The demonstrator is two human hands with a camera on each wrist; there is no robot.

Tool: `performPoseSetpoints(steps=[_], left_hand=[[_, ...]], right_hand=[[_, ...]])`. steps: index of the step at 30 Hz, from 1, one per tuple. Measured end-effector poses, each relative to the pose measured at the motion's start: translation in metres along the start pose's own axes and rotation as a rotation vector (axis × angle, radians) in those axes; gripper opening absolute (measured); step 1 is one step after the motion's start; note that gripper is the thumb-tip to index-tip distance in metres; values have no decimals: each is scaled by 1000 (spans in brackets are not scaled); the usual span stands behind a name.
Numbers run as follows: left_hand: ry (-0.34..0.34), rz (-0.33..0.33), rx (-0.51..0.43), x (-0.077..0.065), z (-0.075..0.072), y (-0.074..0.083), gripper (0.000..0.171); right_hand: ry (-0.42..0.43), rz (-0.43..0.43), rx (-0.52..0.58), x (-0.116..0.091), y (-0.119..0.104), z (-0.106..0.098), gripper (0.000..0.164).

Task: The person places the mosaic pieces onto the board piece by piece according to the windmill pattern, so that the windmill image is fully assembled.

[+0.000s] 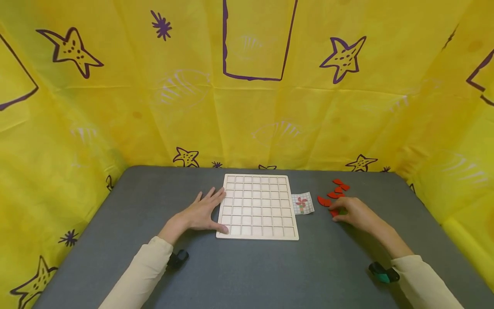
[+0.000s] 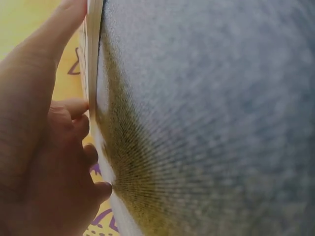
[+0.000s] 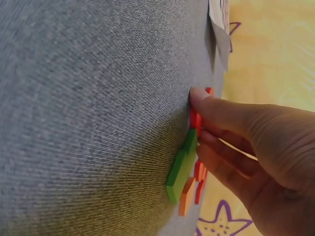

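Observation:
My left hand [image 1: 200, 214] rests with fingers spread at the left side of a pale wooden grid board [image 1: 258, 207], the thumb on its near left corner. At the right, my right hand [image 1: 356, 212] pinches a flat red piece [image 1: 334, 212] between thumb and fingers, low at the table. More red pieces [image 1: 324, 201] with curved edges lie just beyond these fingers. In the right wrist view a green piece [image 3: 179, 169] and an orange piece [image 3: 187, 196] lie beside the hand. Fingers partly hide the pinched piece.
A small paper card [image 1: 302, 203] printed with a red pinwheel on a grid lies at the board's right edge, partly under it. The grey table [image 1: 262, 274] is walled by yellow cloth [image 1: 247, 111] at the back and sides. Both wrists wear dark bands.

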State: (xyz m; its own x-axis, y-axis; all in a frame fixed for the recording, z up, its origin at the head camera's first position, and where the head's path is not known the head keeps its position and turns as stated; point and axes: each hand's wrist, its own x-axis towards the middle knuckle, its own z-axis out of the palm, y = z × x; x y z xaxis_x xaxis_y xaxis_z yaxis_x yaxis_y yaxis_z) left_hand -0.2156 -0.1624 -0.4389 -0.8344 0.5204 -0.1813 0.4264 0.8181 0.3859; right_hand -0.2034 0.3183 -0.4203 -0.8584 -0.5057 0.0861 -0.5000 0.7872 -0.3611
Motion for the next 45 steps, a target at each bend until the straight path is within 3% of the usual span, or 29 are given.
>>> performPoseSetpoints(steps=[9, 19, 29, 36, 45], left_hand=[[-45, -26, -16, -1, -4, 4, 124], [-62, -30, -26, 0, -7, 8, 123], [-71, -48, -23, 1, -7, 7, 125], [-76, -48, -21, 1, -8, 9, 125], [-80, -55, -19, 1, -9, 10, 124]], right_hand=[[-37, 29, 32, 5, -2, -4, 28], [-51, 20, 36, 5, 0, -4, 30], [-119, 28, 81, 3, 2, -9, 27], [-183, 66, 89, 8, 1, -13, 27], [-194, 129, 106, 11, 0, -14, 26]])
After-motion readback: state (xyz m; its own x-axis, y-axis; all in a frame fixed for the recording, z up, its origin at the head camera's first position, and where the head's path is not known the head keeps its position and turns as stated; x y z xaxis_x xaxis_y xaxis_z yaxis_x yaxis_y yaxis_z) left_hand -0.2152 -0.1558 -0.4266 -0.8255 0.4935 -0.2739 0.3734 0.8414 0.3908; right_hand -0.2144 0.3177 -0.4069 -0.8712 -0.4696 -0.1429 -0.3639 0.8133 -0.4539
